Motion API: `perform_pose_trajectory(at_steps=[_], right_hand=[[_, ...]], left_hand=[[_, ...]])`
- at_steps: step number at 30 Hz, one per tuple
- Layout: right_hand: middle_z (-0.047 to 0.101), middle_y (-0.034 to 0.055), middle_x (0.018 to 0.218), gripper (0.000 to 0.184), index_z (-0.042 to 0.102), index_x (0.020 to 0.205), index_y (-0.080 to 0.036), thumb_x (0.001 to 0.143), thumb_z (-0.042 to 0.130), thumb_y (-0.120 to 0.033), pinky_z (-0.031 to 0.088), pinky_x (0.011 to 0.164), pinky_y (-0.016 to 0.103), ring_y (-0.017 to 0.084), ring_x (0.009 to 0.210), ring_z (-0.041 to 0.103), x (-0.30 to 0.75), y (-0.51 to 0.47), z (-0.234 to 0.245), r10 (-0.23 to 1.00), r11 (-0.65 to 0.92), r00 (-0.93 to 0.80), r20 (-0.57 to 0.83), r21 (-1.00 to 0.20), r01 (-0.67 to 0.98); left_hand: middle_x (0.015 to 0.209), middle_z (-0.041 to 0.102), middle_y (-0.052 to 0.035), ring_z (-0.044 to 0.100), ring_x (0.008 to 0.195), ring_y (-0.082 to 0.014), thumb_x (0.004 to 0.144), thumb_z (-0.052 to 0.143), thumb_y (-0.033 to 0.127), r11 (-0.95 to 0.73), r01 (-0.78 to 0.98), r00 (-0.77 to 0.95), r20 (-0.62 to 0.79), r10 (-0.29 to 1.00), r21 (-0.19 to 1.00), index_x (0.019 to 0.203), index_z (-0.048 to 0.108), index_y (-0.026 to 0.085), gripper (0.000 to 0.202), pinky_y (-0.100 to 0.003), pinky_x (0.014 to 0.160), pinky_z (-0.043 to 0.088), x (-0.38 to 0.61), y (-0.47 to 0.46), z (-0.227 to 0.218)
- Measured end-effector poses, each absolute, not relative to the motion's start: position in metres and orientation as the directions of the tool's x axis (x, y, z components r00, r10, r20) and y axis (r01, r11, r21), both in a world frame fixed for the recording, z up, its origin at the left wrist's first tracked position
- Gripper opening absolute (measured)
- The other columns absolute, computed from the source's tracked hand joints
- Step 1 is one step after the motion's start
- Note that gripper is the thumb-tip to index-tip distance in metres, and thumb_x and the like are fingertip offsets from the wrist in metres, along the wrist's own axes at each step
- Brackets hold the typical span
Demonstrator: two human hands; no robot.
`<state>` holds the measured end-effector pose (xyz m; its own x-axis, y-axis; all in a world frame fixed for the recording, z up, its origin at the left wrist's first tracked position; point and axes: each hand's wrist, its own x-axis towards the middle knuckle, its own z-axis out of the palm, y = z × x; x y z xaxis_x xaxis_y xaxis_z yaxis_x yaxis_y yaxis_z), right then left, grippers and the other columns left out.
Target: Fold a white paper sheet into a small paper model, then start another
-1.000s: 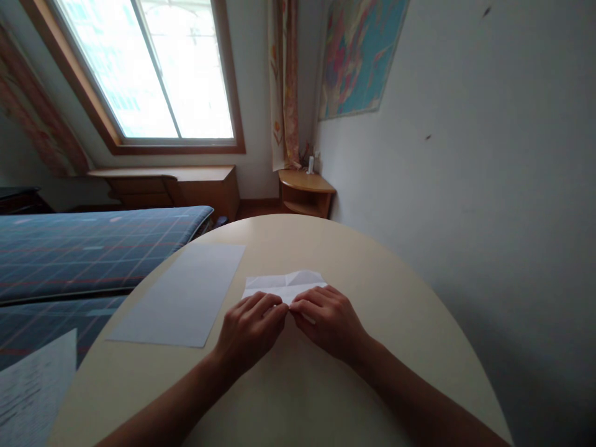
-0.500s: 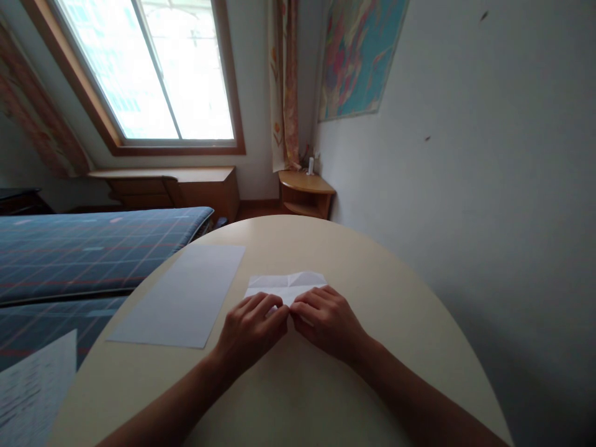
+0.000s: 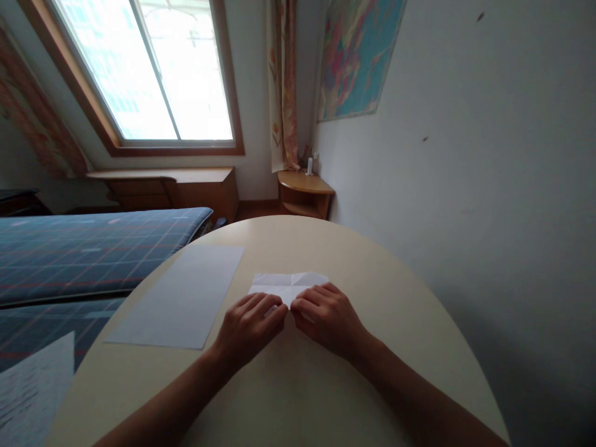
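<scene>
A small creased piece of white paper [image 3: 286,284] lies on the cream round table [image 3: 298,385], with fold lines crossing near its middle. My left hand [image 3: 255,320] grips its near edge from the left, fingers curled and thumb pressed toward the centre. From the other side my right hand [image 3: 326,313] pinches the same edge, its fingers bent over the paper. The two thumbs almost meet at the paper's near middle. Both hands cover the paper's near part and lower corners.
Left of the hands, a flat white sheet [image 3: 181,298] lies on the table. A printed page [image 3: 40,388] shows at the lower left. Beyond the table's left edge is a blue plaid mattress [image 3: 102,248]. A corner shelf [image 3: 305,182] stands behind, and a wall [image 3: 488,186] rises at right.
The thumbs have drawn slightly apart along the paper's near edge. A bit more of the paper's creased middle shows between the hands.
</scene>
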<state>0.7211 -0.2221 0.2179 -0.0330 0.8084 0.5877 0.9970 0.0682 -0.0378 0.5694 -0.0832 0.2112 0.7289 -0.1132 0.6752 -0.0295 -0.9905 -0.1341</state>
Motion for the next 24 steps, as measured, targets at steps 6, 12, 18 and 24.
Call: perform_pose_trajectory(at_steps=[6, 12, 18, 24], right_hand=[[0.070, -0.0010, 0.081, 0.006, 0.064, 0.081, -0.020, 0.080, 0.066, -0.015, 0.035, 0.074, 0.030, 0.015, 0.076, 0.061, 0.722, -0.222, 0.217, 0.804, 0.061, -0.030, 0.594, -0.032, 0.998], [0.069, -0.0015, 0.079, 0.007, 0.064, 0.080, -0.021, 0.080, 0.065, -0.015, 0.035, 0.074, 0.030, 0.015, 0.075, 0.061, 0.722, -0.222, 0.218, 0.796, 0.062, -0.038, 0.604, -0.019, 0.998], [0.069, -0.0017, 0.080, 0.006, 0.063, 0.080, -0.021, 0.080, 0.066, -0.016, 0.035, 0.074, 0.030, 0.014, 0.074, 0.061, 0.725, -0.224, 0.219, 0.792, 0.059, -0.043, 0.609, -0.006, 0.998], [0.070, -0.0017, 0.079, 0.007, 0.063, 0.080, -0.022, 0.080, 0.066, -0.016, 0.035, 0.076, 0.030, 0.015, 0.075, 0.061, 0.728, -0.225, 0.222, 0.789, 0.042, -0.040, 0.613, 0.011, 0.999]], left_hand=[[0.081, 0.067, 0.0013, 0.060, 0.071, -0.0151, 0.089, 0.056, 0.011, -0.992, -0.039, 0.724, 0.680, -0.113, -0.124, 0.085, 0.059, 0.021, 0.012, -0.028, 0.068, 0.045, 0.569, -0.080, 0.210], [0.082, 0.067, 0.0009, 0.062, 0.074, -0.0152, 0.090, 0.055, 0.011, -0.992, -0.052, 0.727, 0.677, -0.116, -0.114, 0.087, 0.059, 0.020, 0.010, -0.028, 0.069, 0.046, 0.569, -0.079, 0.207], [0.083, 0.068, 0.0013, 0.062, 0.074, -0.0146, 0.090, 0.055, 0.011, -0.991, -0.057, 0.715, 0.688, -0.124, -0.120, 0.089, 0.059, 0.021, 0.011, -0.028, 0.069, 0.046, 0.567, -0.075, 0.207], [0.086, 0.069, 0.0014, 0.063, 0.076, -0.0147, 0.090, 0.055, 0.011, -0.991, -0.048, 0.705, 0.698, -0.125, -0.128, 0.092, 0.058, 0.021, 0.011, -0.027, 0.070, 0.046, 0.566, -0.070, 0.208]])
